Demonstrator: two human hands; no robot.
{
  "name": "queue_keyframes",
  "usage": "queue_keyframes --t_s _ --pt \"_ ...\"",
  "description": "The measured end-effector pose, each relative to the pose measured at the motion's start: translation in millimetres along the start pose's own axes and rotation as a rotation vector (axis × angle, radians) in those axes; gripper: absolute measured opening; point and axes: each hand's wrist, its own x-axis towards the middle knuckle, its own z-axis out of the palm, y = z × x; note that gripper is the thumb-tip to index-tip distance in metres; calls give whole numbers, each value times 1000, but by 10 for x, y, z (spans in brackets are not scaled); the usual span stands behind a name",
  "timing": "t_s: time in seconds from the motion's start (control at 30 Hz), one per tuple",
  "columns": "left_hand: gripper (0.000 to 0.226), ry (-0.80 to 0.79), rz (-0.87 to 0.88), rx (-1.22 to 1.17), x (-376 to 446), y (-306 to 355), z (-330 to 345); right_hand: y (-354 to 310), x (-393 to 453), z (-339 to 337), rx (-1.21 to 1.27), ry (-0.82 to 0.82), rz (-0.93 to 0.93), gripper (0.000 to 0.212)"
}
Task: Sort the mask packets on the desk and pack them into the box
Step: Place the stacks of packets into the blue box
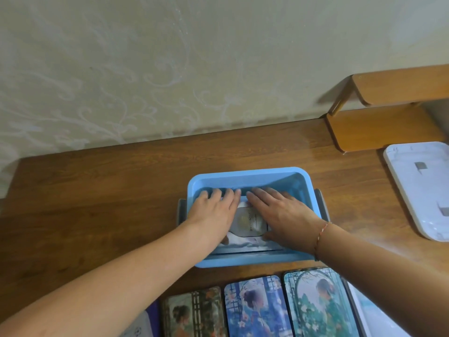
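Observation:
A light blue plastic box point(247, 176) stands on the brown wooden desk point(97, 190). Inside it lies a grey mask packet point(249, 222) with a round gold emblem, on top of other packets. My left hand point(213, 212) lies flat on the packets at the left side of the box, fingers straight. Flat on the right side lies my right hand point(281, 212), pressing down beside the emblem. Three picture packets lie at the near desk edge: a dark one point(194, 314), a blue one point(257, 307) and a teal one point(318, 302).
A white tray-like lid point(422, 186) lies at the right edge of the desk. A wooden shelf unit point(388, 117) rises at the back right. The patterned wall runs along the desk's far edge. Grey handles stick out at both sides of the box.

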Motion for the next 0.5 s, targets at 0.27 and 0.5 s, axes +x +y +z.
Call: queue_keyframes --t_s 0.27,0.5 --pt "103 -32 61 -10 -70 -37 -50 2 42 92 -118 -43 -93 103" --pt "103 -127 -6 -39 -19 20 -54 -17 61 123 -112 -45 -110 99"
